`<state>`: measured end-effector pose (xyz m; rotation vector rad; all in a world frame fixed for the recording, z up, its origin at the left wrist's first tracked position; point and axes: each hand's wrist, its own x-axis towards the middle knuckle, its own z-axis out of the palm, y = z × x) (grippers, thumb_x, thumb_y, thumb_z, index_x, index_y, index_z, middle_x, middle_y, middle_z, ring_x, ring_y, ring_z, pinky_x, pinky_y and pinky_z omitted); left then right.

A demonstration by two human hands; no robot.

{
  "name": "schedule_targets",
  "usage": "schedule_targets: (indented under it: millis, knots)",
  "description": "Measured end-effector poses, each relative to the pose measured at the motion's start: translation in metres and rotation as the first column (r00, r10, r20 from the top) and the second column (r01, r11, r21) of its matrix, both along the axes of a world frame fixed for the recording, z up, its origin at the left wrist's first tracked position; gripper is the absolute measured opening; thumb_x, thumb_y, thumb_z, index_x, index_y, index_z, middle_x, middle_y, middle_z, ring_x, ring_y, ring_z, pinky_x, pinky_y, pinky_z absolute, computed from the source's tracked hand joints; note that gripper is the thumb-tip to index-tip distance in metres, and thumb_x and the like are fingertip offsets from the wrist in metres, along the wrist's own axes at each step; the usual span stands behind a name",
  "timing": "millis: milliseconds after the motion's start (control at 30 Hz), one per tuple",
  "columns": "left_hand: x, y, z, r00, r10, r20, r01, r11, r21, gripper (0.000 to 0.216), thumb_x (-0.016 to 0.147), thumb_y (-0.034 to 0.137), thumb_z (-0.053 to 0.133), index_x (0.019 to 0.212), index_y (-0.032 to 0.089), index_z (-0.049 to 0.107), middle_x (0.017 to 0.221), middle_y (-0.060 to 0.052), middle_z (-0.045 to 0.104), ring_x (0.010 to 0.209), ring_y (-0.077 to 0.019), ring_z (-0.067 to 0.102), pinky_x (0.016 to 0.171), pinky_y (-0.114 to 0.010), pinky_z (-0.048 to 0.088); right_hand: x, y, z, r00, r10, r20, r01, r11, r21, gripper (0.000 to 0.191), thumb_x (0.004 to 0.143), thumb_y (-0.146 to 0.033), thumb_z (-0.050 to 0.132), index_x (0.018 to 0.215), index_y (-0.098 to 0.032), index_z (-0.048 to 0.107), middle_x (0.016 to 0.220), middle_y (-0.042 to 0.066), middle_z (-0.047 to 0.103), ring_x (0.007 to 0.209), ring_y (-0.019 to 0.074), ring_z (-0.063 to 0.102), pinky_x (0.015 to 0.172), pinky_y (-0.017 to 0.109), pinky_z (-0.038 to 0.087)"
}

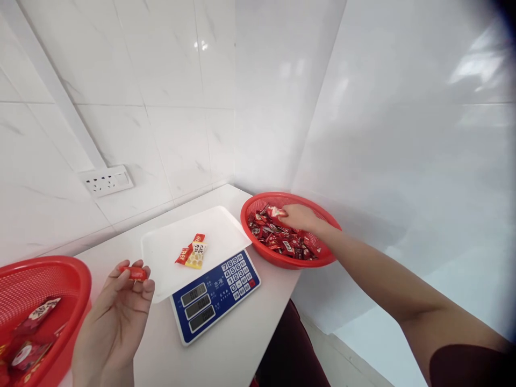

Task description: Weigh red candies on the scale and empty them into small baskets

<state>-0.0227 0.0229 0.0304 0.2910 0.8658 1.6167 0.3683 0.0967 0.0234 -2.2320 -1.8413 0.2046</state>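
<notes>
My left hand (116,317) pinches a small red wrapped candy (133,272) between thumb and fingertips, just left of the scale's white pan (169,242). Two candy packets (192,252) lie on that pan. My right hand (301,217) reaches into the red basket (290,201) at the right, full of several red candy wrappers, with its fingers closed on one red packet (276,212).
A blue-fronted digital scale (215,293) with keypad sits mid-table. A second red basket (44,274) holding a few packets stands at the left edge. A white wall socket (107,180) is on the tiled wall behind. The table ends just right of the scale.
</notes>
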Motion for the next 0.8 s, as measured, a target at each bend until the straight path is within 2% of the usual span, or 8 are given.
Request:
schedule_targets:
  millis: [67,133,233,300,533,600,700,800]
  knots:
    - [0.001,0.000,0.001,1.000,-0.001,0.001,0.001,1.000,0.008,0.017,0.076,0.005,0.052,0.075,0.017,0.063,0.073,-0.001,0.065,0.062,-0.0104,0.064,0.048,-0.014,0.054,0.005,-0.006,0.021,0.997,0.037,-0.071,-0.035,0.999,0.026,0.022,0.075,-0.041,0.056,0.070,-0.020,0.058,0.075,0.008,0.066,0.078,0.0257,0.061,0.068,0.033,0.043]
    - [0.002,-0.001,0.000,1.000,-0.020,0.007,0.020,0.999,0.034,0.016,0.075,0.005,0.053,0.076,0.017,0.063,0.075,-0.001,0.065,0.064,-0.0106,0.064,0.050,-0.015,0.054,0.002,-0.012,0.035,0.952,0.117,-0.284,-0.107,0.993,0.050,0.025,0.076,-0.043,0.054,0.067,-0.020,0.057,0.068,0.004,0.063,0.069,0.0205,0.059,0.064,0.030,0.043]
    - [0.004,-0.004,-0.001,0.999,-0.049,0.021,0.048,0.997,0.067,0.016,0.075,0.005,0.054,0.078,0.017,0.063,0.077,-0.002,0.065,0.065,-0.0110,0.064,0.050,-0.016,0.055,-0.017,-0.018,0.040,0.768,0.192,-0.611,-0.194,0.979,0.063,0.025,0.074,-0.042,0.059,0.065,-0.019,0.056,0.064,0.002,0.060,0.064,0.0164,0.055,0.061,0.028,0.043]
    - [0.004,-0.007,0.000,0.998,-0.061,0.031,0.058,0.994,0.089,0.016,0.077,0.004,0.052,0.079,0.016,0.063,0.078,-0.002,0.065,0.065,-0.0109,0.064,0.051,-0.016,0.054,-0.036,-0.018,0.036,0.711,0.181,-0.679,-0.218,0.976,0.032,0.023,0.072,-0.040,0.061,0.064,-0.019,0.056,0.062,0.002,0.059,0.062,0.0154,0.054,0.060,0.028,0.043]
    - [0.001,-0.015,0.005,0.996,-0.079,0.051,0.070,0.986,0.153,0.016,0.080,0.005,0.051,0.082,0.016,0.062,0.080,-0.002,0.063,0.067,-0.0102,0.064,0.053,-0.017,0.054,-0.099,-0.001,0.019,0.714,0.230,-0.661,-0.340,0.939,-0.041,0.025,0.075,-0.042,0.061,0.064,-0.020,0.060,0.069,0.007,0.067,0.064,0.0186,0.059,0.062,0.030,0.045]
    - [-0.001,-0.015,0.005,0.995,-0.080,0.055,0.070,0.984,0.163,0.015,0.080,0.005,0.052,0.082,0.016,0.062,0.081,-0.002,0.063,0.068,-0.0101,0.064,0.054,-0.017,0.054,-0.113,0.002,0.017,0.785,0.275,-0.555,-0.361,0.931,-0.049,0.024,0.075,-0.042,0.062,0.066,-0.020,0.062,0.075,0.008,0.069,0.069,0.0207,0.061,0.066,0.032,0.045]
    - [-0.002,-0.016,0.004,0.994,-0.085,0.063,0.073,0.982,0.174,0.015,0.080,0.005,0.052,0.082,0.017,0.061,0.081,-0.002,0.063,0.068,-0.0096,0.064,0.054,-0.017,0.054,-0.129,0.001,0.010,0.881,0.354,-0.315,-0.361,0.932,0.035,0.014,0.074,-0.036,0.065,0.074,-0.022,0.064,0.082,0.006,0.070,0.080,0.0244,0.062,0.075,0.034,0.045]
    - [-0.004,-0.016,0.003,0.994,-0.091,0.063,0.078,0.980,0.182,0.014,0.080,0.006,0.053,0.082,0.017,0.062,0.082,-0.002,0.062,0.068,-0.0092,0.063,0.055,-0.017,0.054,-0.141,-0.004,-0.004,0.795,0.511,-0.327,-0.523,0.850,0.059,0.012,0.072,-0.031,0.066,0.083,-0.025,0.067,0.096,0.004,0.070,0.093,0.0250,0.061,0.084,0.035,0.044]
